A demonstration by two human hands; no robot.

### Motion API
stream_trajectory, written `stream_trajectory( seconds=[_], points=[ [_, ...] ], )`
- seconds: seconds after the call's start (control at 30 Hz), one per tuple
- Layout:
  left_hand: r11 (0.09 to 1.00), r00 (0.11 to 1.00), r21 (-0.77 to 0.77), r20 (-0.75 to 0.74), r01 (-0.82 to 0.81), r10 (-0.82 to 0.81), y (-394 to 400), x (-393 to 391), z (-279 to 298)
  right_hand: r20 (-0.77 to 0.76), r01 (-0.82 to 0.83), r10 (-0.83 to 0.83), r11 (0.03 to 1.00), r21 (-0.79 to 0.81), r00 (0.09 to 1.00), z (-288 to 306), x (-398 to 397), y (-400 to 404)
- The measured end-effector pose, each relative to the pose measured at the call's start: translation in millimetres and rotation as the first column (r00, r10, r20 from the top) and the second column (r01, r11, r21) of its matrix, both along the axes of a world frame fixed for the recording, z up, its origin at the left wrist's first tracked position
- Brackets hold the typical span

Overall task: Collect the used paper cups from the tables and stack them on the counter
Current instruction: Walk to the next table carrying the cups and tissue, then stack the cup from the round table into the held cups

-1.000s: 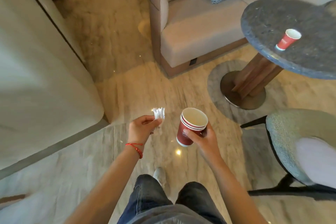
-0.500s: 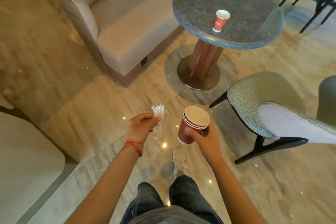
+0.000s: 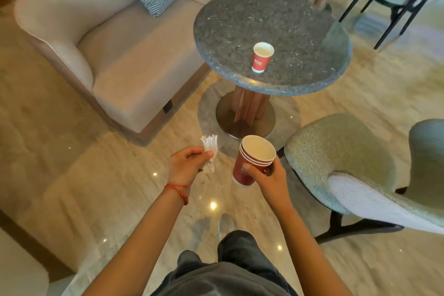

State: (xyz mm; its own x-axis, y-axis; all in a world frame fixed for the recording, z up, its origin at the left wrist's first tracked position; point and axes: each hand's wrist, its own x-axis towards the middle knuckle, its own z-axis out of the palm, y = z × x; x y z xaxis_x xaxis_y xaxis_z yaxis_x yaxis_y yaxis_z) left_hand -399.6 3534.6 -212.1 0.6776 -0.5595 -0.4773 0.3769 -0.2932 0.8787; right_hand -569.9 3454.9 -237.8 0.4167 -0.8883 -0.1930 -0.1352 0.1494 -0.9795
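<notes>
Marble floor runs under a round stone surface (image 3: 240, 31) beside a beige sofa (image 3: 115, 60), and one red paper cup (image 3: 262, 57) stands upright on its near part. Nearer, the person's right hand (image 3: 269, 175) is wrapped around a nested stack of cups (image 3: 252, 161); the left hand (image 3: 187, 163) pinches crumpled white paper (image 3: 211, 149). Several cups look gathered; this one remains, and no counter is in sight.

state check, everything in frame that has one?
stack of red cups: nested, tilted, held in right hand
lone red cup: upright on round table, untouched; contents cannot tell
crumpled white paper: pinched in left hand
sofa: unoccupied
chair: unoccupied, pulled back from the table
</notes>
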Motion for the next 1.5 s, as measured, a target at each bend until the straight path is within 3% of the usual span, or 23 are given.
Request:
stream_trajectory(
  seconds=[0.33,0.53,0.93,1.27,1.5],
  points=[
    [0.998,0.996,-0.008,0.066,0.068,-0.068,-125.9,29.7,8.0,0.015,0.054,-0.054,0.998,-0.01,0.998,1.9,32.5,-131.0],
    [0.993,0.993,-0.009,0.019,0.116,-0.116,-201.1,72.6,-0.1,-0.016,0.113,-0.113,0.993,-0.032,0.993,2.2,71.1,-195.7],
    [0.945,0.947,0.071,0.021,0.318,-0.32,-352.1,174.0,-6.7,-0.015,0.394,-0.397,0.914,-0.097,0.918,14.0,155.5,-320.4],
    [0.943,0.949,0.11,-0.049,0.315,-0.312,-384.4,185.8,-19.0,-0.081,0.391,-0.405,0.909,-0.144,0.911,6.4,177.5,-368.9],
    [0.936,0.95,0.164,-0.049,0.312,-0.308,-385.5,187.0,-27.7,-0.141,0.34,-0.35,0.936,-0.089,0.926,-19.9,175.1,-376.9]
  ],
)
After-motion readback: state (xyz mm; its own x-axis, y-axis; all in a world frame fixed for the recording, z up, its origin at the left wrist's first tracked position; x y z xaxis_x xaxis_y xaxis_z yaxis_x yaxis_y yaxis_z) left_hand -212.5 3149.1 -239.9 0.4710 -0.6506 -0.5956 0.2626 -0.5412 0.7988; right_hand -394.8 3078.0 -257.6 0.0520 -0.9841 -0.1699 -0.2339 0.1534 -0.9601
